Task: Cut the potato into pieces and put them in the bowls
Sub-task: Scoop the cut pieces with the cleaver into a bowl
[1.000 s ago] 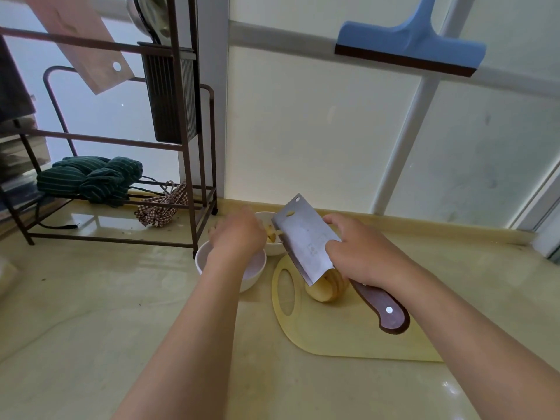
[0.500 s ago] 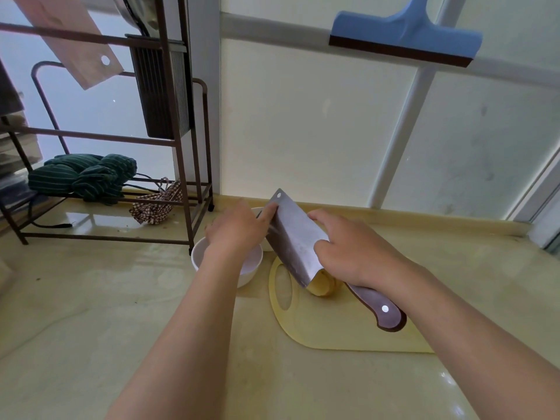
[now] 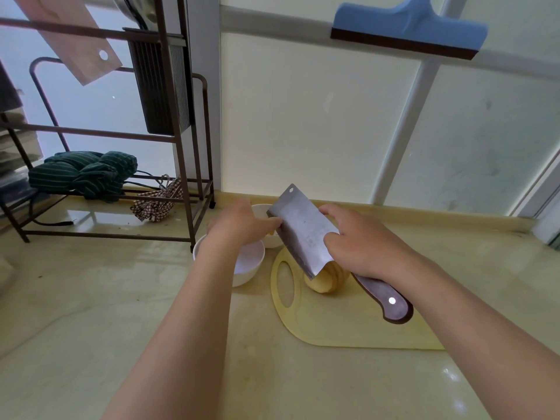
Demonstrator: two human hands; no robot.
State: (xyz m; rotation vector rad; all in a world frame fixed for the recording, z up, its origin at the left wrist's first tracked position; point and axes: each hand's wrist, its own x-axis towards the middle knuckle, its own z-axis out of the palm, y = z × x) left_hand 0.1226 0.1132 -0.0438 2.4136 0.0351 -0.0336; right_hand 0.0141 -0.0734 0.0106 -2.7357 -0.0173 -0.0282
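While the right hand (image 3: 363,247) holds the cleaver (image 3: 303,234) tilted above the cutting board (image 3: 348,325), the items stand as follows, left to right.

Near bowl (image 3: 245,277): white and round, on the countertop (image 3: 91,313) at 9 o'clock from the potato (image 3: 328,281).

Left hand (image 3: 242,227): over both bowls, with its fingers reaching the left edge of the blade.

Far bowl (image 3: 272,242): white, at 11 o'clock from the potato.

Potato: pale yellow and peeled. Its cut face shows parallel ridges. It rests on the cutting board at the handle-slot end, directly under the heel of the blade.

Right hand: clamped on the cleaver where blade meets handle, with the forefinger laid over the spine.

Limits of view:
- The left hand covers most of the far bowl and part of the near bowl.
- The left fingers are seen from behind, so pinching or merely touching cannot be told.
- A yellow scrap (image 3: 273,232) shows beneath them; held or lying in the bowl is not clear.
- The blade hides the top of the potato.

Change: one second ago the left hand was apart from the blade. Half a second ago a fingertip sat high on the blade; contact is now lower. The cleaver keeps its tilt.
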